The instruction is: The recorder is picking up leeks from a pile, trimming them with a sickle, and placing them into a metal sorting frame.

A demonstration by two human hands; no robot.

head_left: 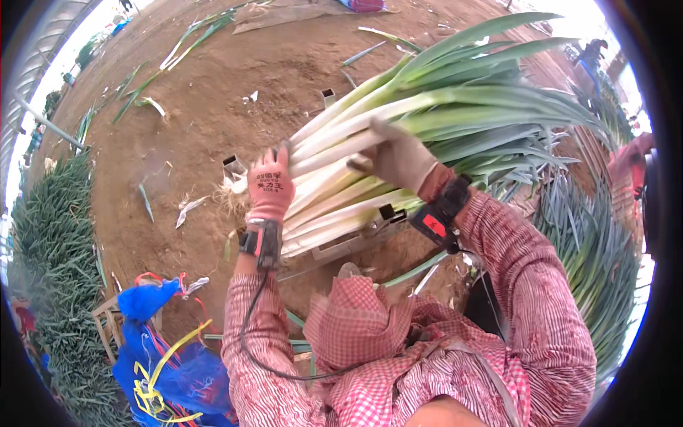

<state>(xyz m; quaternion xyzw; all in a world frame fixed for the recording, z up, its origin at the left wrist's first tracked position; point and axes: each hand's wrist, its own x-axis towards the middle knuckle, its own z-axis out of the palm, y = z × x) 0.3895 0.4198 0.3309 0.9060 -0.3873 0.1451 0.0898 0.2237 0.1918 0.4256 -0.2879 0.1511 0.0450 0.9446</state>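
A large bundle of long green onions (341,142) lies across a low metal frame (341,245), white root ends to the left and green leaves fanning to the upper right. My left hand (270,186), in a pink glove with dark print, is closed over the white stalks close to the roots. Farther along the stalks is my right hand (402,160) in a dirty pale glove, thumb and fingers apart over the bundle. Its palm side is hidden, and its fingertips are slightly blurred.
Piles of green onions stand at far left (53,285) and right (587,249). Blue plastic sheeting with yellow and red ties (171,363) lies lower left. Loose onions (192,46) and scraps litter the bare soil (192,121). Another person's gloved hand (629,156) shows at the right edge.
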